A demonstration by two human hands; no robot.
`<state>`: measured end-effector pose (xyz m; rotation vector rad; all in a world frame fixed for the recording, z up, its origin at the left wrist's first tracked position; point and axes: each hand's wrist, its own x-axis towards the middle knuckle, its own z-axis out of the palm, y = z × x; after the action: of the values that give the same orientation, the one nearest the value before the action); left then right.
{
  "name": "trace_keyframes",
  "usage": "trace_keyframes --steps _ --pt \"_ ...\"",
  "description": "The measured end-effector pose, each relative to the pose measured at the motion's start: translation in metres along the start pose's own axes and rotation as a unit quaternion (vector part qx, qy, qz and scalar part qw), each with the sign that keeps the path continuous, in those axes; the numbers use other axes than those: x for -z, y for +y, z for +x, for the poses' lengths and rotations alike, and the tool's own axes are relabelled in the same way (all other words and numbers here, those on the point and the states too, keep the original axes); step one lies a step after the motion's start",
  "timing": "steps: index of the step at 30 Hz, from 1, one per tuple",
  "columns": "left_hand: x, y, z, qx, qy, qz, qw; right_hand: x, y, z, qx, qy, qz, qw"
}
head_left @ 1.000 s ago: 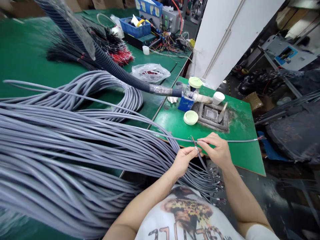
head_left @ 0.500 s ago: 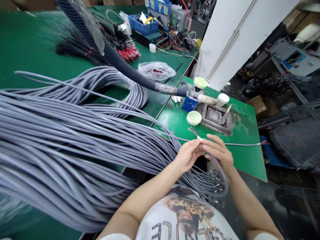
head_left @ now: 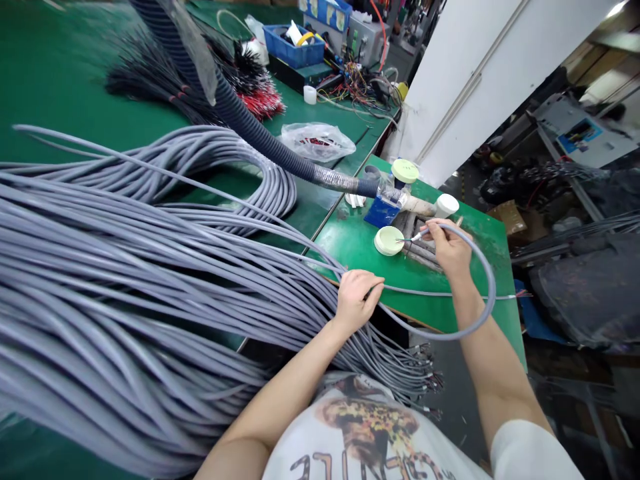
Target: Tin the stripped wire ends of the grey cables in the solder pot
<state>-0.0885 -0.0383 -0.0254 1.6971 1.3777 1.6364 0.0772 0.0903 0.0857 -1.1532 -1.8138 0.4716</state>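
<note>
My right hand [head_left: 451, 250] pinches a grey cable [head_left: 489, 270] close to its stripped end. The thin bare-ended wires [head_left: 406, 240] at that end reach over the rim of a pale green round dish [head_left: 389, 241]. From there the cable loops out right and back toward my left hand [head_left: 357, 299], which is closed around it beside the large bundle of grey cables [head_left: 200, 267]. My left palm hides the exact grip. Partly covered by my right hand is a dark, grimy square pot [head_left: 423, 252] set on the green board [head_left: 345, 230].
A ribbed dark hose [head_left: 265, 147] runs across to a blue box [head_left: 383, 210]. A white cup [head_left: 447, 205] and a green-lidded jar [head_left: 405, 171] stand behind the pot. Another cable [head_left: 425, 292] lies across the board. A plastic bag [head_left: 317, 141] rests farther back.
My hands have separated. The right one carried the cable end forward and right to the green dish, while the left moved back left along the cable.
</note>
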Motion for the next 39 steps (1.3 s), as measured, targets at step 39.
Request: trace_keyframes --steps 39 --pt "-0.012 -0.026 -0.013 -0.055 -0.027 0.066 0.996 0.038 0.051 0.051 0.015 -0.03 -0.253 0.967"
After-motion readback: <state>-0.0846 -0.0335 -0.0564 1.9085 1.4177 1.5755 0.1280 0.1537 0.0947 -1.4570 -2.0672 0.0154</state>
